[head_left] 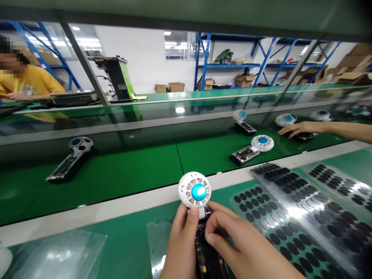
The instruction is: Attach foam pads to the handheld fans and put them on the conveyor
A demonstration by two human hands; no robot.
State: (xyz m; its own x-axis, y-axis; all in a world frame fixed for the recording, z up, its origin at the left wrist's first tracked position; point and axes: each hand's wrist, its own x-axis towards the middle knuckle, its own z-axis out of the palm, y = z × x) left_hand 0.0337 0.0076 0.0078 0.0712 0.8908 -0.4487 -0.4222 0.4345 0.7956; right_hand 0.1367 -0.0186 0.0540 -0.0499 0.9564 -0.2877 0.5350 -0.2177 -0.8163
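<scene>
Both hands meet low in the middle of the view, over the near edge of the tabletop (pixel 128 240). The left hand (pixel 180 248) comes up from below with its thumb laid upward against the neck of a small handheld fan (pixel 195 190); its grip is closed around the dark handle. The right hand (pixel 241 248) reaches in from the right, thumb and forefinger pinched on the same neck just under the round white head, so both hands hold the fan. The fan stands nearly upright, its white head with a shiny blue centre facing the camera, above the fingers.

Just right of the hands lie clear sheets of black round pads (pixel 290 217), overlapping one another and reaching toward the right edge. To the left, clear plastic film (pixel 58 254) lies flat on the tabletop.

Beyond a pale rail runs the green belt (pixel 130 170). On it, well to the left, lies a fan with a football-patterned head (pixel 71 159); to the right lie two more fans (pixel 252 149), near each other. Farther right, another person's hand (pixel 296 128) rests on a fan on the belt. At the far left sits a person in a yellow shirt (pixel 27 83), behind the belt.
</scene>
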